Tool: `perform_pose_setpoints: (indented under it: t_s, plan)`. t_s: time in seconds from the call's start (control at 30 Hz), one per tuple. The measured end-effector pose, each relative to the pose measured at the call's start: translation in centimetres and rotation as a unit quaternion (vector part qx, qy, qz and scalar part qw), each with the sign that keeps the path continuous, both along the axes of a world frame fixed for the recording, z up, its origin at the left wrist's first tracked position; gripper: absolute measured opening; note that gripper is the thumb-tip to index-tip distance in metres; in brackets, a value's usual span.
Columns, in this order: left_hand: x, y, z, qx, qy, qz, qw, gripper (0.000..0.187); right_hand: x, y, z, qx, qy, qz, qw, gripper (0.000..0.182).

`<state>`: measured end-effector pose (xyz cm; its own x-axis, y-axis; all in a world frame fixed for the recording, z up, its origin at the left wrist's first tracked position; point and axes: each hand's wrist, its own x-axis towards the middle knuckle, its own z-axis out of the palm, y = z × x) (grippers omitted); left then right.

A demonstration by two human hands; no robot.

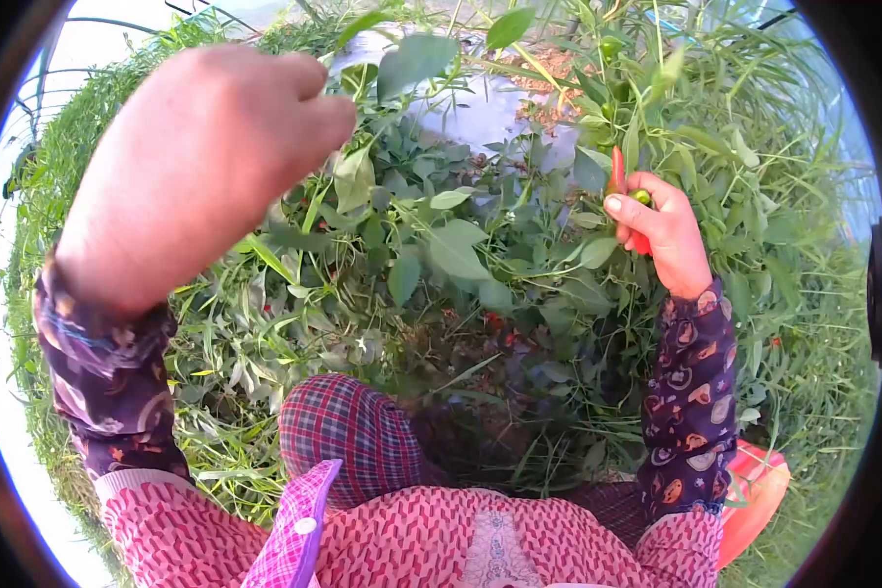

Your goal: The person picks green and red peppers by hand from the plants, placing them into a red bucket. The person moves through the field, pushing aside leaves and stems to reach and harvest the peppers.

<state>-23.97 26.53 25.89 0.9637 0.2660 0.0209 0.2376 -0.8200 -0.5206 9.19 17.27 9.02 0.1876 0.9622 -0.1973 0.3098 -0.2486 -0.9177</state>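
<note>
My left hand (206,162) is raised large and close to the camera at the upper left, fingers curled together beside a leafy stem; whatever they pinch cannot be made out. My right hand (668,233) is at the right among the plants, its fingers wrapped round several peppers. A long red pepper (616,171) points up from the grip, and a green pepper (641,197) shows between thumb and fingers. Leaves (458,250) hang in front of my body between the two hands.
Green peppers (611,47) hang on a plant at the upper right. Pale ground sheeting (470,113) and bare soil show behind the leaves. An orange-red container (755,500) is at my lower right. Small red spots show low among the foliage.
</note>
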Motion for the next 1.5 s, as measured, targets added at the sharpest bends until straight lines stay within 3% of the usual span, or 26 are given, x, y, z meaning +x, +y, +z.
perform_pose_setpoints:
  t_s: [0.03, 0.07, 0.1, 0.13, 0.17, 0.2, 0.23, 0.27, 0.33, 0.4, 0.47, 0.5, 0.6, 0.67, 0.7, 0.8, 0.87, 1.0, 1.1, 1.13, 1.2, 1.27, 1.33, 1.4, 1.47, 1.5]
  plan:
    - [-0.1, 0.3, 0.1, -0.184, -0.183, 0.012, 0.966, 0.011, -0.4, -0.5, -0.6, 0.012, 0.152, -0.007, 0.988, 0.031]
    - [0.1, 0.8, 0.3, -0.356, -0.354, 0.019, 0.865, 0.016, -0.5, -0.7, -0.8, 0.025, 0.301, -0.017, 0.953, 0.032]
    - [0.8, 1.8, 0.5, -0.358, -0.352, 0.014, 0.865, 0.016, -0.7, -0.7, -0.8, 0.029, 0.349, 0.01, 0.936, 0.031]
    - [2.2, 2.9, 1.2, -0.554, -0.346, -0.014, 0.757, 0.022, -1.3, -0.5, -0.4, 0.047, 0.391, 0.009, 0.919, 0.032]
    - [3.8, 3.4, 1.9, -0.723, -0.315, -0.041, 0.614, 0.028, -1.3, -0.2, -0.5, 0.052, 0.441, 0.006, 0.896, 0.033]
    - [5.0, 2.8, -0.4, -0.757, -0.355, 0.023, 0.549, 0.036, -1.2, -0.1, -0.5, 0.058, 0.491, 0.004, 0.869, 0.034]
    - [7.2, 1.3, -2.9, -0.801, -0.407, 0.029, 0.437, 0.026, -1.3, -0.1, -0.1, 0.071, 0.491, 0.006, 0.868, 0.035]
    - [8.2, 0.3, -5.0, -0.815, -0.409, 0.112, 0.394, 0.028, -1.4, -0.2, -0.1, 0.077, 0.489, 0.005, 0.869, 0.035]
    - [10.5, 0.6, -9.2, -0.881, -0.419, 0.143, 0.167, 0.025, -1.3, -0.9, 0.3, 0.06, 0.483, -0.003, 0.874, 0.034]
    - [11.9, 1.5, -12.8, -0.884, -0.432, 0.149, 0.099, 0.028, -1.2, -1.3, -0.3, 0.043, 0.511, -0.011, 0.858, 0.034]
    - [12.5, 2.5, -15.1, -0.878, -0.414, 0.232, 0.065, 0.029, -0.4, -1.4, -1.6, 0.041, 0.504, -0.002, 0.863, 0.037]
    - [11.6, 2.1, -15.3, -0.879, -0.422, 0.214, 0.06, 0.028, -0.4, -1.9, -2.2, 0.08, 0.52, 0.03, 0.85, 0.039]
    - [11.5, 3.0, -15.6, -0.89, -0.396, 0.214, 0.069, 0.023, 0.8, -2.7, -2.4, 0.101, 0.619, 0.065, 0.776, 0.045]
    - [11.0, 2.7, -15.8, -0.891, -0.39, 0.221, 0.077, 0.019, 1.7, -2.7, -1.8, 0.121, 0.627, 0.079, 0.765, 0.047]
    - [10.8, 2.7, -15.9, -0.895, -0.367, 0.232, 0.105, 0.018, 1.5, -2.9, -1.2, 0.128, 0.635, 0.026, 0.761, 0.049]
    - [10.3, 1.8, -15.1, -0.866, -0.368, 0.284, 0.187, 0.013, 1.2, -2.7, -0.7, 0.153, 0.629, 0.046, 0.761, 0.05]
    - [10.0, 2.3, -15.2, -0.862, -0.373, 0.254, 0.234, 0.013, 0.5, -2.4, -0.5, 0.175, 0.563, 0.096, 0.802, 0.043]
    - [10.1, 2.5, -14.5, -0.843, -0.409, 0.235, 0.257, 0.015, -1.0, -2.7, 1.8, 0.032, 0.362, 0.058, 0.93, 0.031]
    - [10.7, 1.7, -14.6, -0.794, -0.365, 0.253, 0.416, 0.02, -1.3, -2.0, 1.9, 0.01, 0.34, 0.031, 0.94, 0.028]
    - [10.9, 1.1, -14.7, -0.79, -0.38, 0.219, 0.429, 0.023, -1.4, -1.5, 2.2, 0.007, 0.35, 0.011, 0.936, 0.028]
    - [9.8, 2.2, -20.5, -0.693, -0.356, 0.102, 0.619, 0.025, -2.5, -0.6, 3.2, 0.021, 0.366, 0.015, 0.93, 0.027]
    - [10.0, 0.6, -15.7, -0.485, -0.242, 0.112, 0.833, 0.025, -3.2, 0.1, 4.1, 0.016, 0.336, -0.03, 0.941, 0.027]
    - [10.0, -0.3, -14.2, -0.476, -0.249, 0.126, 0.834, 0.023, -4.1, 0.9, 4.5, 0.062, 0.386, -0.058, 0.919, 0.027]
    - [10.1, -0.7, -10.6, -0.478, -0.178, 0.195, 0.838, 0.028, -4.7, 1.7, 4.6, 0.129, 0.421, -0.062, 0.896, 0.027]
    - [8.3, -0.7, -10.3, -0.458, -0.262, 0.098, 0.843, 0.034, -4.8, 2.5, 5.5, 0.115, 0.478, -0.083, 0.867, 0.034]
    - [7.5, -1.0, -9.8, -0.458, -0.202, 0.069, 0.863, 0.035, -3.9, 3.4, 5.1, 0.152, 0.511, -0.107, 0.839, 0.035]
